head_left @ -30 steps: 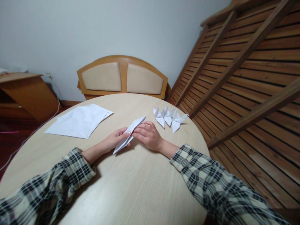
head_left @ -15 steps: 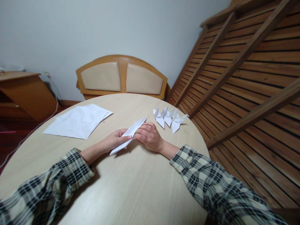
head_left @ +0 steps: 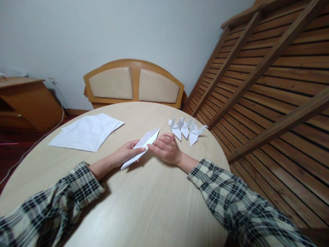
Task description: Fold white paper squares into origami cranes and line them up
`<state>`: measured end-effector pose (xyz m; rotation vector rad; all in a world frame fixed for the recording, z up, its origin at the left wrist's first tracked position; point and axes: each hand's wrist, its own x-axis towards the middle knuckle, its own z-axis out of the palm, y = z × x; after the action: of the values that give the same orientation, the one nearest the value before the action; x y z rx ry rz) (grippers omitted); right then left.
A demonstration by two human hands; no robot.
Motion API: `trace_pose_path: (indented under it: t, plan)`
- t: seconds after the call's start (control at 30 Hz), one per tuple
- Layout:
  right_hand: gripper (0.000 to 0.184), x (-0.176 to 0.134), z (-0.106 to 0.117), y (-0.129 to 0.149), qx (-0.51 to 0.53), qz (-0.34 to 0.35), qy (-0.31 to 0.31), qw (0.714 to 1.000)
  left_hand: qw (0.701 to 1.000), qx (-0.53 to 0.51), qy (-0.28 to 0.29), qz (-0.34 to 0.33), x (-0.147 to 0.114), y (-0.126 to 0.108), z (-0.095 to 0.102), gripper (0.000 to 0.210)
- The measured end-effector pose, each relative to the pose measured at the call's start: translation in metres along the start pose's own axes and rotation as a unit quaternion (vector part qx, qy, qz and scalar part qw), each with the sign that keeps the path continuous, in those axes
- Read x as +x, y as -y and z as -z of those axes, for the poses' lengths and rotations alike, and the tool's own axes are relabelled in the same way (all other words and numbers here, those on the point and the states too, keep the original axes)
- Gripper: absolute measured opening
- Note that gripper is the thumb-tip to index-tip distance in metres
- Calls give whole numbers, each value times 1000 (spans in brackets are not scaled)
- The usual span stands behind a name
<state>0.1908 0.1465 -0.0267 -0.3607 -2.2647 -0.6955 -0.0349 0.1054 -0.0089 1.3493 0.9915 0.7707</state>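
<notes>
A folded sheet of white paper [head_left: 149, 138], long and narrow with pointed ends, is held slanting above the table. My left hand [head_left: 126, 151] is closed around its near part, thumb on top and fingers underneath. My right hand [head_left: 166, 148] is curled, with thumb and forefinger pinched at the paper's right edge near its middle. To the right of that hand stand three white origami cranes [head_left: 194, 133] close together. Over to the left lie several loose white paper sheets [head_left: 79, 137], creased and overlapping.
The round pale wooden table [head_left: 149, 206] carries everything. Behind it stands a headboard with cream panels [head_left: 110, 84]. A slatted wooden frame [head_left: 269, 85] leans along the right side. At the far left are a brown desk [head_left: 28, 99] and a white cable [head_left: 38, 132].
My right fingers have drawn back slightly from the paper's upper part, curling more tightly at its edge. More of the paper's inner face shows. My left hand keeps its hold.
</notes>
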Motion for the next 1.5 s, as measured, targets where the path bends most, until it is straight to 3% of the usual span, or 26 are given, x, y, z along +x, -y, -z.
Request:
trace_pose_path:
  t: [0.37, 0.5, 0.83, 1.07, 1.5]
  plan:
    - [29, -4, 1, -7, 1, 11, -6, 1000, 998, -9, 54, 18, 0, 2, 5, 39]
    - [25, -4, 2, -7, -3, 27, -36, 999, 998, -22, 35, 40, 0, 2, -1, 41]
    - [35, -5, 0, -14, -46, -29, -2, 998, 999, 12, -11, 43, -2, 1, -1, 48]
    - [28, 1, 6, -20, -116, -8, -54, 992, 998, -1, -20, 57, -3, -2, -1, 44]
    - [19, -6, 1, -33, -125, -92, -8, 988, 998, 0, -22, 61, -3, -4, -1, 44]
